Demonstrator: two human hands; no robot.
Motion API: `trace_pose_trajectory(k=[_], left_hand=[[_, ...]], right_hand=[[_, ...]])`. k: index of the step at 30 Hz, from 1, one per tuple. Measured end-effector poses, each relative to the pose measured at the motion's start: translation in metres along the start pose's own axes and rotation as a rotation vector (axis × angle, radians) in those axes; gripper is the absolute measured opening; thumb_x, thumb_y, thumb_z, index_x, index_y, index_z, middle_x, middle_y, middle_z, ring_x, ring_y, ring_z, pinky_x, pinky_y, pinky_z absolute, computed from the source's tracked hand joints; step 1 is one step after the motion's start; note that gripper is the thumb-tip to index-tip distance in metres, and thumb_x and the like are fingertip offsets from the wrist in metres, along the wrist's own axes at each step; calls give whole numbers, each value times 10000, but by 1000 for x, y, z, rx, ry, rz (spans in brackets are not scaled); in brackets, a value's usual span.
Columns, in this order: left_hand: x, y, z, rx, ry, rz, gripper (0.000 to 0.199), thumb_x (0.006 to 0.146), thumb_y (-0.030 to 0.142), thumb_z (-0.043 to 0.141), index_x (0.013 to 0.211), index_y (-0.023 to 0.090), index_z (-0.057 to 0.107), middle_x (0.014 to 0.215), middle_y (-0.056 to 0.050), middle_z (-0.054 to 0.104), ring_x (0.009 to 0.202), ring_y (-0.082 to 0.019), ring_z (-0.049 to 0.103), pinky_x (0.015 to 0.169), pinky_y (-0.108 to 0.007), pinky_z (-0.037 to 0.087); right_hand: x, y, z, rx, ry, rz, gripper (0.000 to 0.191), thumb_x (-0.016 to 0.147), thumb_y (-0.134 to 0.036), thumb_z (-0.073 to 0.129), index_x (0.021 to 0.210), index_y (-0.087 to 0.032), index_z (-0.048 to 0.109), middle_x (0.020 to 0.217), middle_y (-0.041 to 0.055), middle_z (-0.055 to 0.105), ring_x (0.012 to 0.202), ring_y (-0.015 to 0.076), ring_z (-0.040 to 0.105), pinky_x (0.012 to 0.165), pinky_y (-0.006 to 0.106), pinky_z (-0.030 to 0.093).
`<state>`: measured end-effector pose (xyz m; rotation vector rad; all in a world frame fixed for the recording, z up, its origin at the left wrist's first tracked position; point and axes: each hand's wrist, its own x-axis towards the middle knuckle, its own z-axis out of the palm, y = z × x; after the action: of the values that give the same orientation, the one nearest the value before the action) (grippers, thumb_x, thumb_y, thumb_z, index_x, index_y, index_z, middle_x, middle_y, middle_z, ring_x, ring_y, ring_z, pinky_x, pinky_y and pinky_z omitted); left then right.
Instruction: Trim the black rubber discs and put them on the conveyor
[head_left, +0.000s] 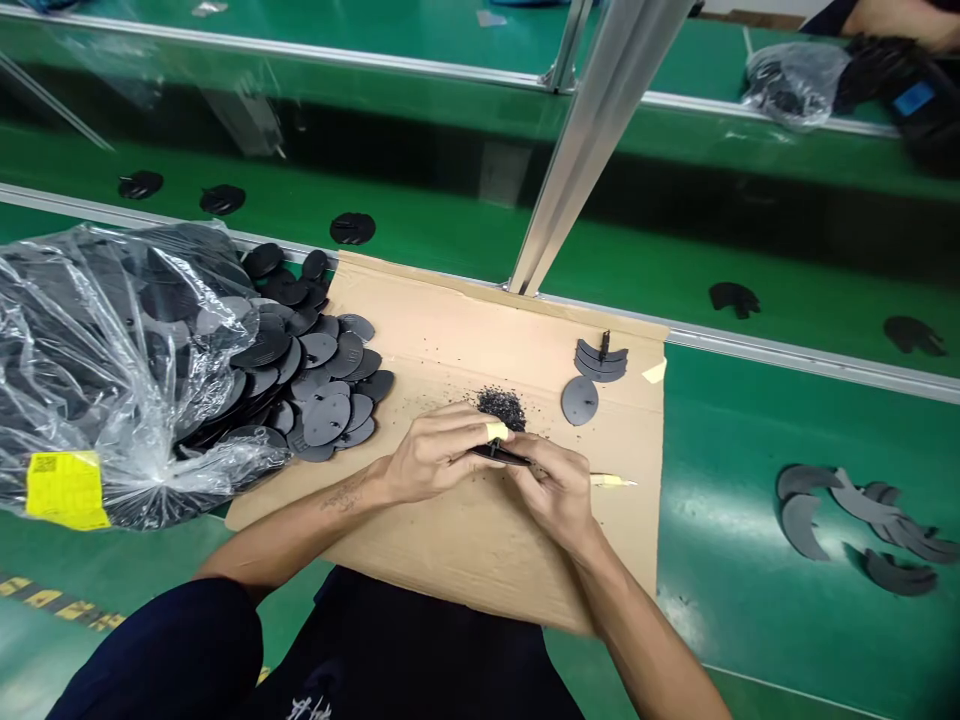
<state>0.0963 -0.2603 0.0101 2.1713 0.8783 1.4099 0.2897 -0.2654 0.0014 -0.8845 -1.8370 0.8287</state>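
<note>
My left hand (435,455) is shut on a small black elongated piece (499,456), with a pale finger cot or tape on its thumb. My right hand (555,485) closes close against that piece and grips a slim pale-yellow tool (611,480), whose tip is hidden. Just above my hands lies a heap of black shavings (501,408). A grey round disc (579,400) and a stack of curved black pieces (600,360) rest to the right. Both hands work over a cardboard sheet (450,330). To the left lies a pile of dark oval discs (322,385).
A clear plastic bag (112,370) of dark discs, with a yellow label (66,490), sits at left on the green bench (735,440). Curved black pieces (855,520) lie at right. An aluminium post (600,140) rises behind the cardboard. A co-worker's arm (900,15) shows at top right.
</note>
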Motion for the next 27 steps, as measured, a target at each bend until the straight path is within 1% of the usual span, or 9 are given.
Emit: trace_pose_trajectory(k=[6,9,11,14,17,20,23,24,27], left_hand=[[0,3,0,-26,32,-26,154,953,217,698,1094,157,716,893,-74,760,790,-157,696,712,-307,594],[0,3,0,-69,-9,-54,247,941,275,722,1166,173,712,936,-82,754,835,-173,703,737,-321,597],[0,3,1,-98,-22,-69,283,934,298,732,1194,187,711,956,-86,757,867,-184,711,762,-332,598],[-2,3,0,-104,14,-139,228,934,277,732,1142,183,731,928,-76,766,843,-177,715,756,-310,589],[-4,0,-5,-78,49,-304,173,937,297,722,1049,171,757,902,-65,764,820,-164,710,745,-281,576],[-8,-6,-13,-74,44,-410,169,941,301,710,1023,169,776,916,-59,758,838,-155,698,751,-274,566],[-11,-10,-15,-103,41,-425,181,921,303,735,1037,173,784,912,-58,755,833,-153,691,731,-275,566],[-12,-11,-14,-109,45,-417,188,912,305,747,1042,175,786,912,-60,758,834,-155,692,725,-276,569],[-14,-11,-10,-111,44,-358,208,896,299,771,1063,175,785,915,-68,763,838,-158,697,729,-280,578]], right_hand=[[-1,0,-1,47,-18,53,141,956,-243,651,1018,-243,777,948,65,812,838,214,783,757,330,654],[-2,0,0,81,0,47,117,951,-247,665,990,-238,775,946,66,812,822,208,779,749,324,650],[-1,0,2,85,1,76,115,955,-275,668,982,-234,772,947,68,810,808,207,775,746,328,649],[4,-2,1,55,-46,131,151,964,-327,665,1027,-232,764,971,68,806,836,211,771,783,342,647],[7,-6,-16,-62,-129,140,250,949,-370,692,1157,-237,733,1135,92,783,1027,242,753,940,411,620],[-6,-10,-48,-265,-222,139,406,923,-447,714,1276,-248,678,1290,117,722,1219,286,675,1058,511,561],[-36,-13,-77,-528,-347,165,606,884,-554,718,1396,-252,601,1370,151,661,1313,351,596,1053,593,542],[-47,-14,-83,-611,-373,174,631,887,-561,708,1419,-247,582,1380,164,646,1322,368,582,1035,601,546],[-70,-12,-89,-750,-370,169,515,964,-457,633,1426,-239,579,1326,172,650,1262,360,607,979,553,573]])
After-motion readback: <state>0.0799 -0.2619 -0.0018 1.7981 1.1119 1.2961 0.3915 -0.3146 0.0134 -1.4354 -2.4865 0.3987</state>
